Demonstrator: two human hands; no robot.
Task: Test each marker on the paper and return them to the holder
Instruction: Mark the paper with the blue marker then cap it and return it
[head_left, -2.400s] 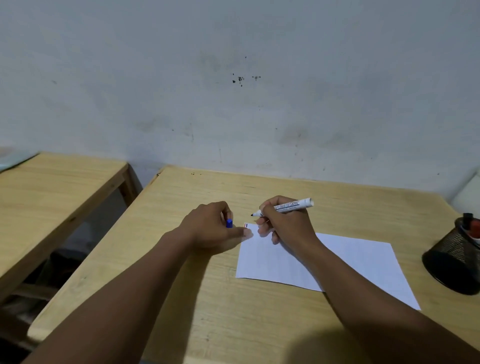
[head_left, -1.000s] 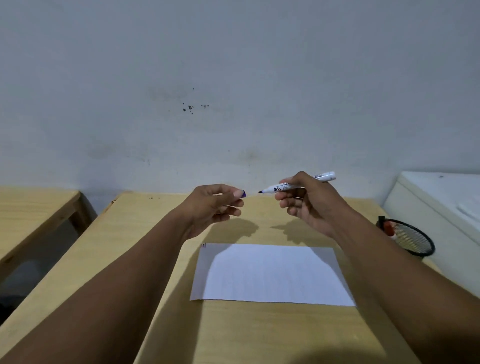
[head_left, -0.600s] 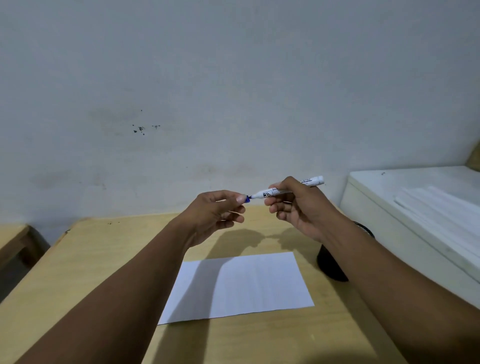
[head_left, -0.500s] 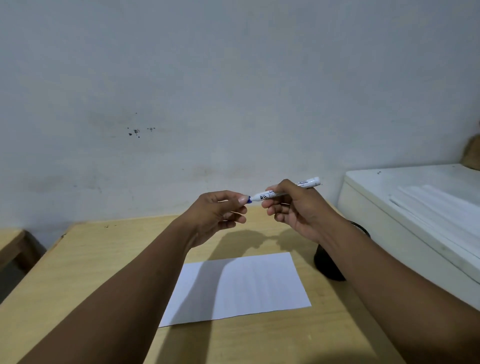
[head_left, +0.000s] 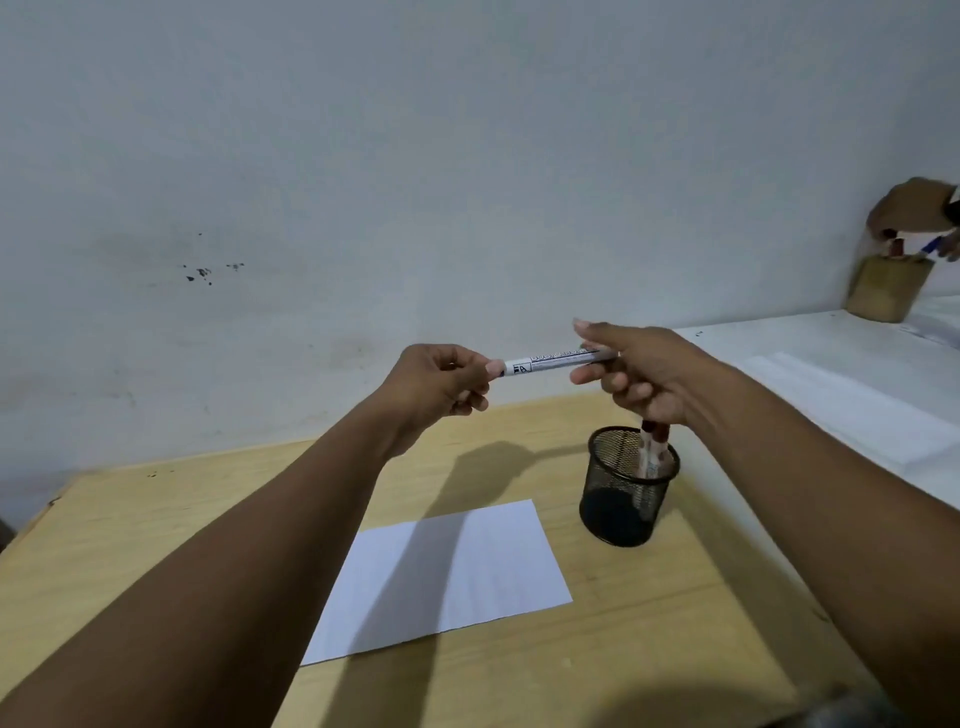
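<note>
White marker (head_left: 558, 359) held level between both our hands — left hand (head_left: 441, 387) pinches the cap end, right hand (head_left: 644, 374) grips the barrel — right above the mesh holder (head_left: 626, 491), so we're likely capping before dropping it in.

A light wooden table (head_left: 649, 649) carries a white sheet of paper (head_left: 441, 577) and, just right of the paper, a black mesh holder (head_left: 626, 493) with markers
</note>
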